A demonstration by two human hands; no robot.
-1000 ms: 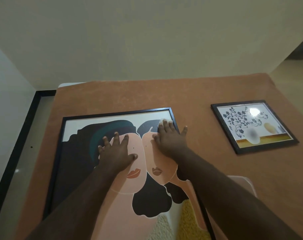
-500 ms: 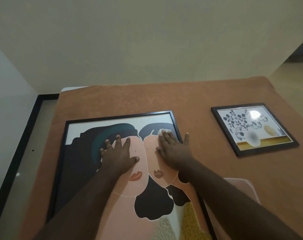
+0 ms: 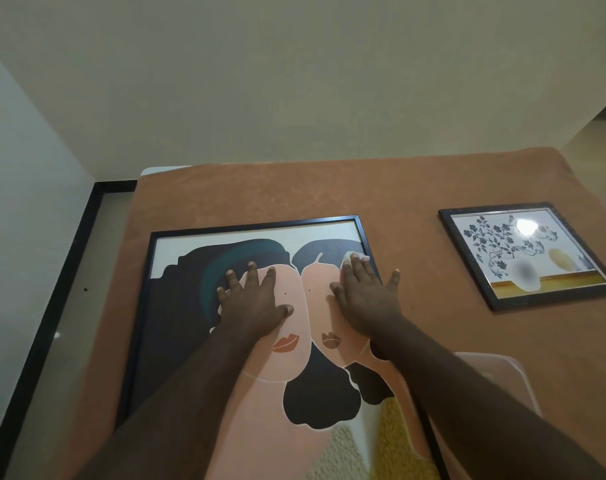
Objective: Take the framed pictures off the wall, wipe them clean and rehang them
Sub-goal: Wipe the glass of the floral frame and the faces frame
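On brown cloth [image 3: 329, 192]: two framed pictures [image 3: 177, 306].

Showed 2 bare arms, the left forearm [image 3: 190, 393] and the right forearm [image 3: 468, 386], bare right down to the bottom edge of the view. Ended in the left hand [image 3: 251, 303] and the right hand [image 3: 367, 299], both ungloved, with short nails [image 3: 288, 309] pale at the tips.

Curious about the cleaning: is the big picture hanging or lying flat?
Lying flat: the big picture rests face up on the brown cover, both hands pressing it.
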